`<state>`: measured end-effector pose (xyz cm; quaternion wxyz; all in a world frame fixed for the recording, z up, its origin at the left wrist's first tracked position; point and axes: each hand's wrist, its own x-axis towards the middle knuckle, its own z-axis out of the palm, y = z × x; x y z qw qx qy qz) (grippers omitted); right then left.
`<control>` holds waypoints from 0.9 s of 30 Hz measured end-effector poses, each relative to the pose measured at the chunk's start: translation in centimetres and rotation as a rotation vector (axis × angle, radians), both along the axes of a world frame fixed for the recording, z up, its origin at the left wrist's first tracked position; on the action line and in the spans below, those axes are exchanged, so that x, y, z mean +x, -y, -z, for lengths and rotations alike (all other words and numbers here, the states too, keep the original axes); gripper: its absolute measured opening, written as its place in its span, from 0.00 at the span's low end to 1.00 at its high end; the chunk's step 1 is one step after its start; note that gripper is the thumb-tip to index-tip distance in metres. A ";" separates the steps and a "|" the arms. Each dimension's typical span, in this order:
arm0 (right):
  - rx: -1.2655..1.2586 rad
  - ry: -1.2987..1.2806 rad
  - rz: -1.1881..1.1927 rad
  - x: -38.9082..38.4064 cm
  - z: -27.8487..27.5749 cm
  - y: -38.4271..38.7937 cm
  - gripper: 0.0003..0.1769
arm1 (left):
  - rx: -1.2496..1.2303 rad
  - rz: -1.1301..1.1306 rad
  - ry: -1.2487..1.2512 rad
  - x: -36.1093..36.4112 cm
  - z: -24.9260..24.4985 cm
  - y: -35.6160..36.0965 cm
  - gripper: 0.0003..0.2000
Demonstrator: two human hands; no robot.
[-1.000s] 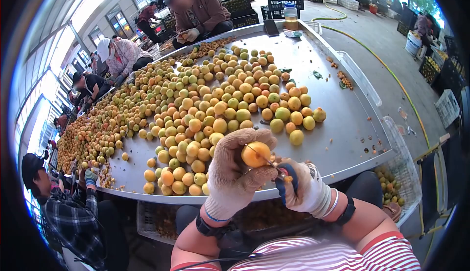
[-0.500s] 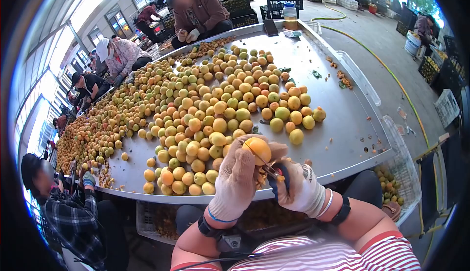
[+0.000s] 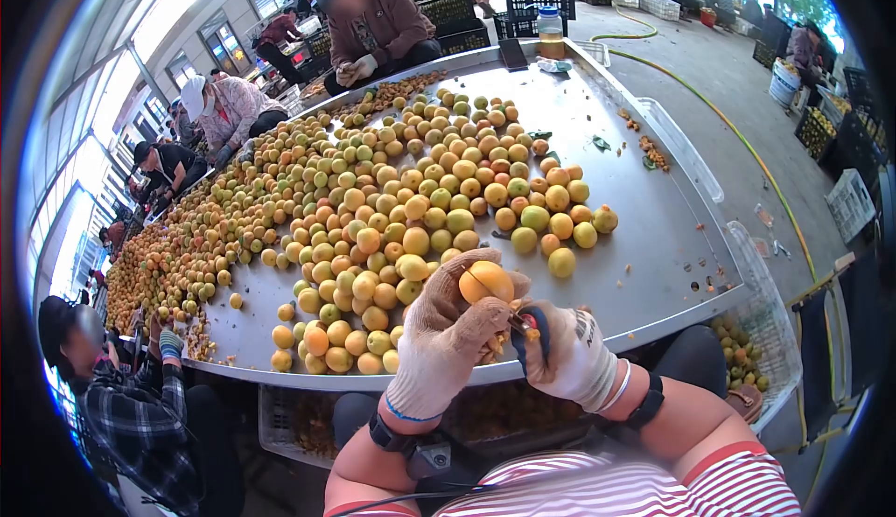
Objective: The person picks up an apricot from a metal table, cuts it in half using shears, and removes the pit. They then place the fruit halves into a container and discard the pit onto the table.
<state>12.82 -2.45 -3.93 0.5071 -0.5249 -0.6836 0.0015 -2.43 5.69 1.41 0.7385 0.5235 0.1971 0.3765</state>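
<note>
My left hand (image 3: 448, 321), in a knitted work glove, is closed around a yellow-orange apricot (image 3: 486, 281). A thin dark line runs across the upper left of the fruit. Just below and right of it, my gloved right hand (image 3: 567, 349) grips a small metal tool with a dark blue handle (image 3: 535, 338). The tool's tip is near my left thumb, and bits of orange flesh cling around it; its exact kind is hard to make out. Beyond my hands, a large heap of apricots (image 3: 373, 228) covers much of the metal table (image 3: 644, 265).
A plastic crate of fruit (image 3: 779, 330) stands below the table's right edge. At the far end are a jar (image 3: 551, 34) and a dark phone-like slab (image 3: 512, 54). Several people work around the table, one in a plaid shirt (image 3: 140, 433) at left. A yellow hose (image 3: 737, 125) crosses the floor.
The apricot has turned and tilted in my left hand, and my left thumb has come down below it toward the tool. My right hand stays nearly in place.
</note>
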 end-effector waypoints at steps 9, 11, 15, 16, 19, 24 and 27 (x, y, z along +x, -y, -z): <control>-0.034 -0.011 0.052 -0.2 0.4 -0.1 0.08 | 0.147 -0.138 -0.065 0.7 -0.5 0.8 0.27; -0.034 -0.005 0.046 -0.2 0.3 -0.1 0.08 | 0.144 -0.091 -0.062 0.2 -0.7 0.4 0.25; -0.049 0.024 0.047 -0.2 0.1 -0.4 0.09 | -0.153 -0.027 0.024 0.1 -0.4 0.3 0.22; -0.046 0.024 0.046 -0.3 0.2 -0.5 0.09 | -0.150 -0.028 0.024 0.2 -0.3 0.3 0.22; -0.043 0.030 0.063 -0.2 0.7 -0.5 0.08 | -0.197 0.000 0.104 0.5 0.5 0.1 0.23; -0.061 0.004 0.018 -0.4 0.1 -0.4 0.09 | 0.032 -0.104 0.053 0.3 0.6 -0.2 0.27; -0.095 0.047 0.027 -0.4 0.1 -0.5 0.09 | 0.029 -0.153 0.077 -0.1 0.7 -0.8 0.27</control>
